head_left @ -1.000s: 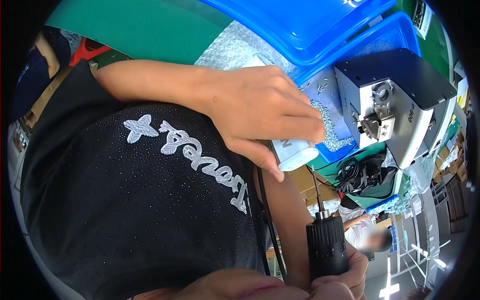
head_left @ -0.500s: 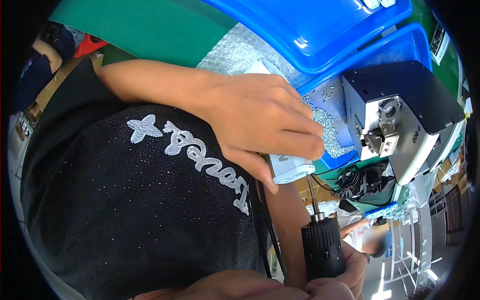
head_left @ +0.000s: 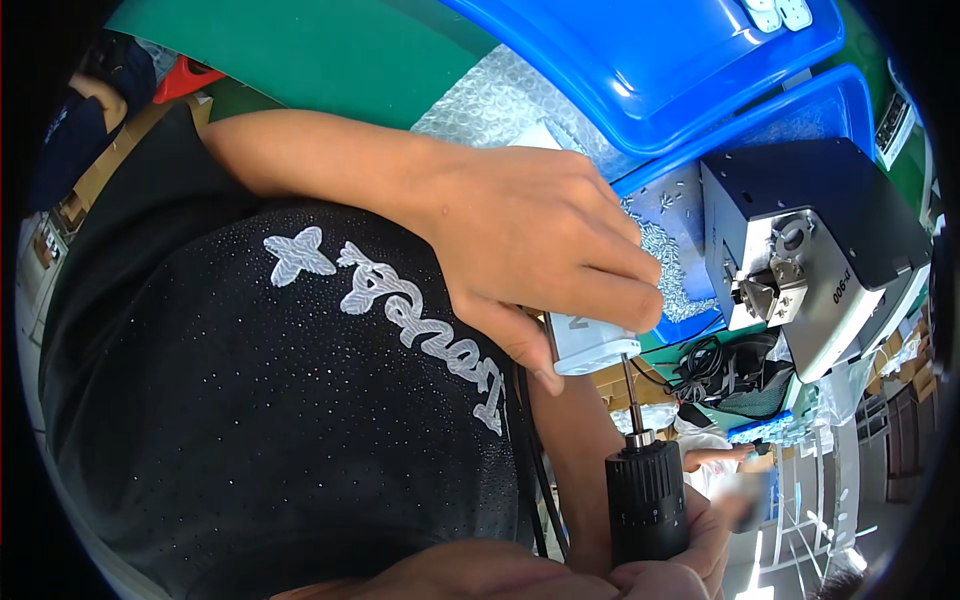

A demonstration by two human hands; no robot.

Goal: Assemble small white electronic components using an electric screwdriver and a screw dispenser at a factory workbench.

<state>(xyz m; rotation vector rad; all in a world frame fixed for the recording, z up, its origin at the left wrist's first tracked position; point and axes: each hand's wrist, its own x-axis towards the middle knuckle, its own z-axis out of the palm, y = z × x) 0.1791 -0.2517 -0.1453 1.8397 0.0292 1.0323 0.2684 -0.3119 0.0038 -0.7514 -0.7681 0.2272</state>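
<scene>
And there's your left hand (head_left: 550,235), curled over the white casing (head_left: 595,345), thumb on one side and fingers on the other, its end cap facing down toward you. Below it, your right hand (head_left: 703,545) has its fingers closed round the black electric screwdriver (head_left: 645,500), the thin bit (head_left: 632,395) pointing up at the casing. The tip is right at the cap's edge; whether it sits in a hole, you can't tell from here! Just beyond your knuckles, small silver screws (head_left: 660,262) lie heaped in a blue bin (head_left: 862,100), with a black-and-silver machine (head_left: 800,230) close beside them. Bubble wrap (head_left: 490,95) spreads past your left wrist on the green table (head_left: 250,50), and a larger blue tray (head_left: 690,60) holds white pieces (head_left: 780,12) at the far corner.
</scene>
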